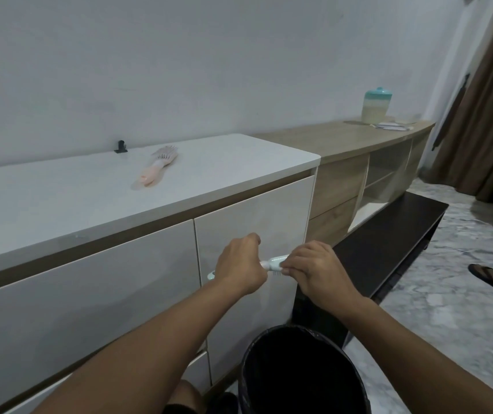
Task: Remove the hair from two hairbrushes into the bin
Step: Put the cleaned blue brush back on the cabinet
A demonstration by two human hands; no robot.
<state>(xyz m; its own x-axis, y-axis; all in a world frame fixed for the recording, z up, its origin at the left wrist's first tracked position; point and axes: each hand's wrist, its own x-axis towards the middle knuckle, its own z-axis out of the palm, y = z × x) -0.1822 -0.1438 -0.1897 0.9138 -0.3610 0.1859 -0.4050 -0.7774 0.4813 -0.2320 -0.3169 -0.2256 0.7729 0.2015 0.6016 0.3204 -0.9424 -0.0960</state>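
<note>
The black bin (302,372) stands on the floor nearest the viewer, its open mouth dark inside. Above the bin, both hands hold a white hairbrush (272,263) level in front of the cabinet doors. The left hand (239,265) is closed in a fist around the brush's handle, whose tip pokes out on the far side of the fist from the bin's centre. The right hand (314,268) has its fingertips pinched together at the bristle end of the brush head; whether they grip hair or only bristles cannot be told. Beyond the bin rises the white cabinet (90,264). Farther still, on the cabinet top, a pink hairbrush (158,165) lies flat, well apart from the hands. A small black clip (120,146) sits just beyond it against the wall.
</note>
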